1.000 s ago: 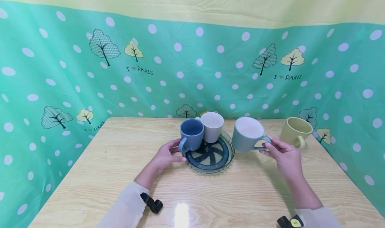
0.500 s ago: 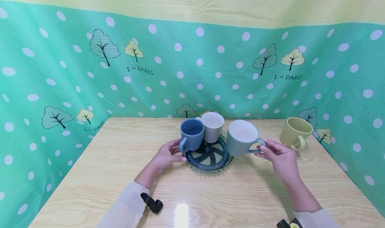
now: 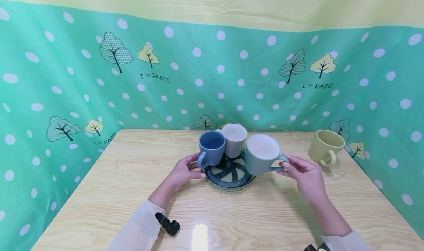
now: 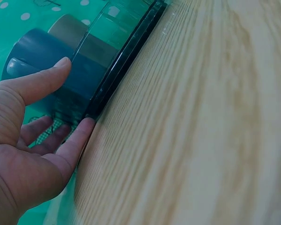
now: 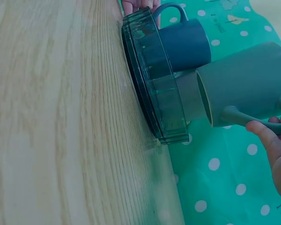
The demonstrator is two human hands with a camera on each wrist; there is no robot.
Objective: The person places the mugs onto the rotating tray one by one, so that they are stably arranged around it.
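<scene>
My right hand (image 3: 306, 175) pinches the handle of a pale blue-green mug (image 3: 260, 161), white inside. That mug (image 5: 248, 84) hangs over the right part of a round clear tray (image 3: 228, 187), its base apart from the tray floor in the right wrist view. A dark spoked pattern shows in the tray. Inside it, a blue mug (image 3: 212, 151) stands at the left, handle toward me, beside a white mug (image 3: 236, 143) at the back. At the tray's left side rests my left hand (image 3: 182, 173), its thumb by the wall (image 4: 91, 42) and fingers loosely extended.
A yellow mug (image 3: 324, 148) stands at the back right of the wooden table (image 3: 139, 159), handle toward me. Green dotted cloth (image 3: 185, 70) hangs behind the table and along both sides.
My right hand has carried the pale blue-green mug leftward and slightly lower, from beside the tray to above its right part. The left hand has stayed in place.
</scene>
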